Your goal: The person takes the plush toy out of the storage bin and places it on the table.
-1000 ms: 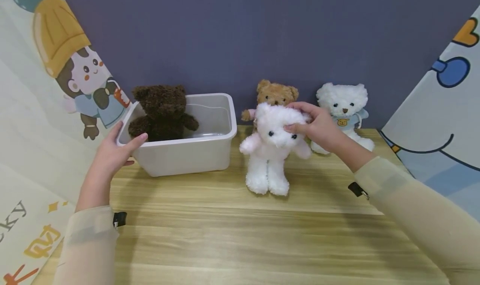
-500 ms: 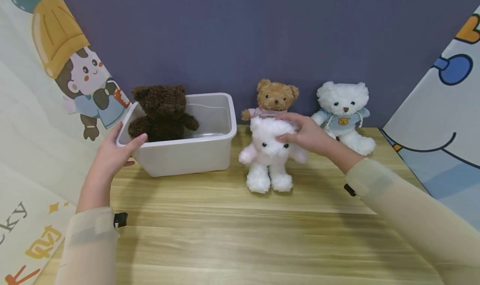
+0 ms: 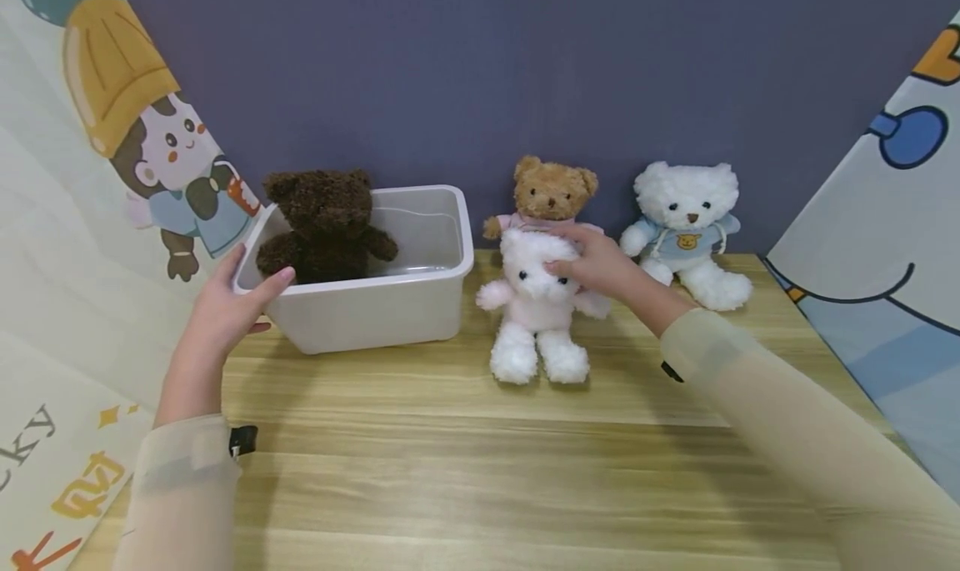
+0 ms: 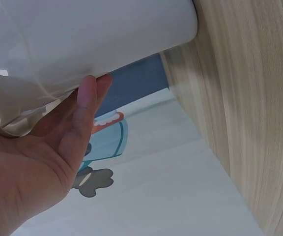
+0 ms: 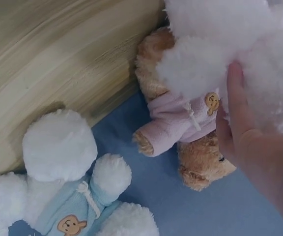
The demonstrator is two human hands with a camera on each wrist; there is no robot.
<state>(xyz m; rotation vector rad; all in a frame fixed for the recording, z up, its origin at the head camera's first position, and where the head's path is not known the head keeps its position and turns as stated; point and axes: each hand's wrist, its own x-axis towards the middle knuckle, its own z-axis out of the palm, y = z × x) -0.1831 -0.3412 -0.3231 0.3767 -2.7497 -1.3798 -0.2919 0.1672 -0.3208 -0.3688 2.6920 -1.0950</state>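
While the dark-brown teddy (image 3: pixel 322 221) is binned, three are left, one white teddy (image 3: pixel 538 304) pinched in the right grip (image 3: pixel 602 262), the bin (image 3: pixel 375 314) in the left grip (image 3: pixel 225 306)

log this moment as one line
left hand: grips white bin | right hand: grips pink-white bear by head | brown bear: in white bin | tan bear: behind pink-white bear
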